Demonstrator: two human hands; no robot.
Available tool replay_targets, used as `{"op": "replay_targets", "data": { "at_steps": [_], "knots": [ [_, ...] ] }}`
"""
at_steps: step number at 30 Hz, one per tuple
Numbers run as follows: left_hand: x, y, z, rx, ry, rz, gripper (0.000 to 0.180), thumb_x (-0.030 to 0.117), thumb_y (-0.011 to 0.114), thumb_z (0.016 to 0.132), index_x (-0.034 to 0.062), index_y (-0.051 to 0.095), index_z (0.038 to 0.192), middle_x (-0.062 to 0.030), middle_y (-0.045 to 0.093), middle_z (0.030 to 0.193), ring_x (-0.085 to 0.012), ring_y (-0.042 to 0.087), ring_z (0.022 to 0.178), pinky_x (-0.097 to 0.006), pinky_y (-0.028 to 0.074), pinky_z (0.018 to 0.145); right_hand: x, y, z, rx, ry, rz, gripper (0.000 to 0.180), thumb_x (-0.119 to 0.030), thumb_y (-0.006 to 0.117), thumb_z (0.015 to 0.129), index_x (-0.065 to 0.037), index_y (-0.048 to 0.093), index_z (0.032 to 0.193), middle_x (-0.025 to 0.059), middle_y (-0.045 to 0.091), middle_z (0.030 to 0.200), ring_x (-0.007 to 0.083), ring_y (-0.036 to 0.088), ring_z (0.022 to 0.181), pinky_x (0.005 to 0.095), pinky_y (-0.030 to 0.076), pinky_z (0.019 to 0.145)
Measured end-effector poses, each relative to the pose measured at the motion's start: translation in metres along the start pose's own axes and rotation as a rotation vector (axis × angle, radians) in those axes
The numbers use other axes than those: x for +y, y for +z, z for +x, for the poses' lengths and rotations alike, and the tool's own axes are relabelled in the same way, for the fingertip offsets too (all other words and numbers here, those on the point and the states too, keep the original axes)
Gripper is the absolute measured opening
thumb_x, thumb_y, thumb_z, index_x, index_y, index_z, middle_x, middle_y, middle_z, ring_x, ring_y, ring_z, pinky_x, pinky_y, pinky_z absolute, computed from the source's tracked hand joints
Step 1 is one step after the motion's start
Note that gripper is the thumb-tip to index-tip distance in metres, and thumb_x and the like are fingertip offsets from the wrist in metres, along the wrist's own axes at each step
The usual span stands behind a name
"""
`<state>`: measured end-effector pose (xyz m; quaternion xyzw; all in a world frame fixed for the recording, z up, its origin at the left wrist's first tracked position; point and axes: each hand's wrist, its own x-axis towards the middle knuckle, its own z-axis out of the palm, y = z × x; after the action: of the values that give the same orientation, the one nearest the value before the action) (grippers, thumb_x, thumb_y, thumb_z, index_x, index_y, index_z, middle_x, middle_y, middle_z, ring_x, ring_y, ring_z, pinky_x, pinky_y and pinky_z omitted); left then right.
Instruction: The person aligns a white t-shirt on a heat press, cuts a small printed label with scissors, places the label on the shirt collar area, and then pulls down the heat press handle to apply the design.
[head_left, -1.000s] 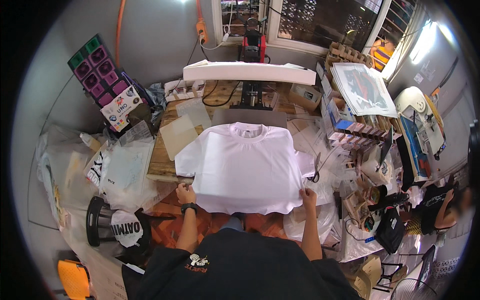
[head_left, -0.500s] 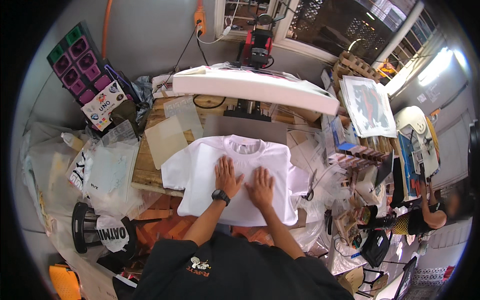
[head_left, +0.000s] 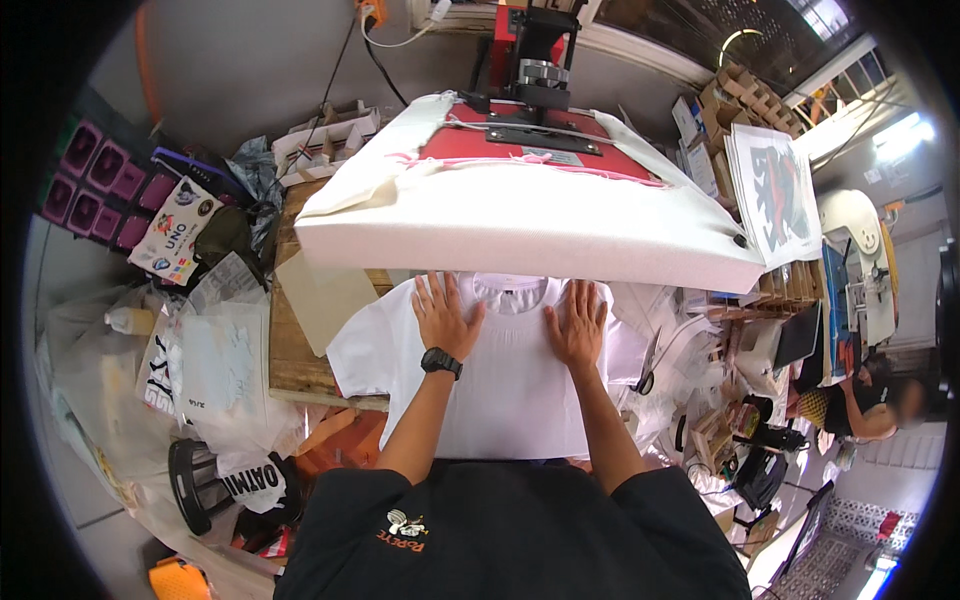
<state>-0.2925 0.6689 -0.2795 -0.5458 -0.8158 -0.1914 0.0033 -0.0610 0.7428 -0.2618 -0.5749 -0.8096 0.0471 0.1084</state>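
A white T-shirt (head_left: 500, 390) lies spread on the press bed, its collar toward the far side. My left hand (head_left: 446, 318) rests flat on it left of the collar, fingers stretched out, a black watch on the wrist. To the right of the collar, my right hand (head_left: 577, 328) also lies flat, fingers extended. Neither hand grips the cloth. Just beyond my fingertips hangs the raised heat press top (head_left: 530, 215), its red plate wrapped in white cloth. The bed beneath the shirt is hidden.
A wooden table (head_left: 300, 370) carries a beige sheet (head_left: 322, 300) on the left. Scissors (head_left: 648, 375) lie among clear plastic at the right. A black chair (head_left: 190, 485) stands lower left. Stacked prints (head_left: 772, 195) sit far right. Another person (head_left: 865, 405) works at the right edge.
Both hands have slid away from me up the shirt and moved apart, to either side of the collar. My view has moved closer to the press, whose top now looks larger.
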Motion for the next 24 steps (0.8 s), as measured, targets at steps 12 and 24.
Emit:
{"op": "replay_targets", "data": {
  "at_steps": [12,24],
  "knots": [
    [-0.051,-0.026,-0.006,0.219,-0.135,-0.279,0.063,0.036,0.059,0.093,0.0015,0.042,0.143,-0.029,0.034,0.15,-0.0423,0.023,0.144,-0.055,0.02,0.116,0.011,-0.016,-0.008,0.178,0.11,0.125,0.054,-0.039,0.054,0.097,-0.011,0.047,0.143,0.0206,0.032,0.155,0.0375,0.027,0.144,0.0612,0.014,0.114],
    [-0.163,-0.015,-0.214,-0.534,-1.161,-1.612,0.048,0.039,0.055,0.101,-0.0007,0.055,0.128,-0.0129,0.062,0.123,-0.0241,0.065,0.1,-0.035,0.052,0.088,0.139,0.039,-0.219,-0.347,1.01,1.342,0.052,-0.043,0.048,0.102,0.004,0.069,0.103,0.011,0.069,0.096,0.0166,0.062,0.085,0.0301,0.048,0.076]
  ]
}}
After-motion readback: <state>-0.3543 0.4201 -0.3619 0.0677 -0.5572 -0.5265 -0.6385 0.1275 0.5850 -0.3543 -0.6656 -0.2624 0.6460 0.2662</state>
